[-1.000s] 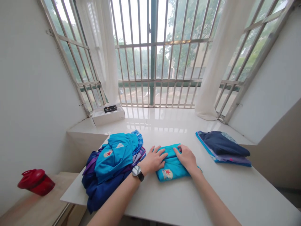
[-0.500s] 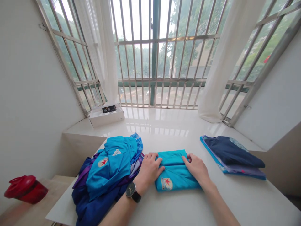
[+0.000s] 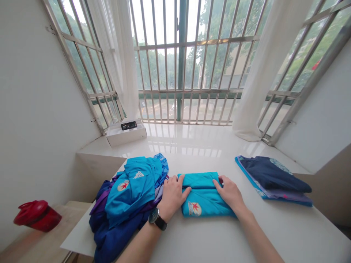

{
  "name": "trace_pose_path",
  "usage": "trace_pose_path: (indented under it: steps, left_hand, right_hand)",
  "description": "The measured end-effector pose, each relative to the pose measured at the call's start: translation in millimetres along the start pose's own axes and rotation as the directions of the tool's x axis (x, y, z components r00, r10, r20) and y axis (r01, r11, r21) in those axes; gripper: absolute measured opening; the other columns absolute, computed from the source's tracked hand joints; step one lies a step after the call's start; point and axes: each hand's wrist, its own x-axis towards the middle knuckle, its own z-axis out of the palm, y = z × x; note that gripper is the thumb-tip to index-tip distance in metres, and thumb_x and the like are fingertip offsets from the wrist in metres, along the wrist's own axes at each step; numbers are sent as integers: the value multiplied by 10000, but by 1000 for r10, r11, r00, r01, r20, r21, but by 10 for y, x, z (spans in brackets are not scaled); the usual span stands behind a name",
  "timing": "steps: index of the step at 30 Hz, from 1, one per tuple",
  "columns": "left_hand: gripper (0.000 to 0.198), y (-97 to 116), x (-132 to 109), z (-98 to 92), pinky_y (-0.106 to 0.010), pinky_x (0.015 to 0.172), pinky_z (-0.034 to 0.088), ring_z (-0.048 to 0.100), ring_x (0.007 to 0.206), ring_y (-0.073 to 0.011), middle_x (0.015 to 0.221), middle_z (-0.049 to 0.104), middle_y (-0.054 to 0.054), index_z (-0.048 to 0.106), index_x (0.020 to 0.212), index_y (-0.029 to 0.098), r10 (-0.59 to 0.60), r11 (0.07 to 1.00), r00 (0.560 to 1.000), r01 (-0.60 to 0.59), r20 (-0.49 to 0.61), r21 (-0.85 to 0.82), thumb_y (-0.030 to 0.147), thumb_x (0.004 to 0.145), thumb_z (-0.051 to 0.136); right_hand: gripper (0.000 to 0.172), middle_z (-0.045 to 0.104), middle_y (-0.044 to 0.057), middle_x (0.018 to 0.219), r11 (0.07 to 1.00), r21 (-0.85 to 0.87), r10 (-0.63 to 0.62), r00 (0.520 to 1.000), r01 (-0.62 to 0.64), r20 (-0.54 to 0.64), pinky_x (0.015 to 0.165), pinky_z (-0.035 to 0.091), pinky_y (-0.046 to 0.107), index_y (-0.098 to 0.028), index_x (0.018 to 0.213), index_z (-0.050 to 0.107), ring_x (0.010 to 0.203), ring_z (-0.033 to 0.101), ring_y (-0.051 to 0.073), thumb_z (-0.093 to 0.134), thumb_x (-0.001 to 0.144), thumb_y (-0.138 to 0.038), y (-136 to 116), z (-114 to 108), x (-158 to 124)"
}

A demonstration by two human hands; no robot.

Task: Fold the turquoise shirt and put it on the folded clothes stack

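A folded turquoise shirt (image 3: 204, 195) with a red-and-white emblem lies on the white table (image 3: 208, 237) in front of me. My left hand (image 3: 172, 195), a dark watch on its wrist, grips the shirt's left edge with the thumb on top. My right hand (image 3: 230, 193) holds the right edge the same way, fingers curled at the fold. Both hands are closed on the cloth.
A heap of unfolded blue, turquoise and purple clothes (image 3: 126, 199) lies at the table's left. A folded stack topped by a navy garment (image 3: 271, 177) sits at the right. A white box (image 3: 126, 133) stands on the window ledge. A red container (image 3: 37, 216) rests on a low wooden surface at left.
My hands moved from pressing the top of the folded shirt outward to its left and right edges. The view shifted slightly.
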Motion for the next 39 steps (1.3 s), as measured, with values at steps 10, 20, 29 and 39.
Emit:
trace_pose_path:
  steps: [10, 20, 29, 39]
  left_hand:
    - [438, 37, 11, -30, -389, 907, 461, 587, 1062, -275, 1125, 619, -92, 531, 1337, 232, 36, 991, 999, -31, 39, -134, 409, 938, 567]
    - [405, 31, 25, -29, -375, 901, 464, 598, 1041, -267, 1102, 627, -86, 548, 1331, 246, 40, 988, 997, -30, 62, -154, 378, 948, 554]
    - [375, -1, 26, 7, -329, 879, 462, 591, 993, -235, 1077, 616, -65, 549, 1326, 258, 59, 992, 996, -51, 61, -119, 229, 959, 482]
    - [431, 16, 30, -19, -302, 854, 470, 584, 958, -210, 1029, 602, -53, 603, 1272, 282, 72, 993, 995, -65, 70, -102, 102, 913, 446]
  right_hand:
    - [415, 706, 61, 913, 995, -30, 95, 990, -93, 107, 692, 430, 310, -228, 1165, 558, 872, 673, 259, 392, 947, -540, -101, -87, -13]
    - [266, 695, 51, 828, 992, -76, 113, 987, -105, 115, 632, 360, 280, -245, 914, 517, 814, 659, 239, 390, 972, -471, -100, -81, -9]
    - [247, 678, 50, 788, 994, -63, 94, 992, -88, 83, 600, 330, 269, -243, 878, 498, 764, 641, 222, 394, 978, -444, -81, -69, -8]
    - [242, 648, 37, 746, 992, -53, 117, 991, -113, 70, 605, 326, 268, -249, 846, 472, 752, 627, 217, 395, 975, -439, -85, -69, -3]
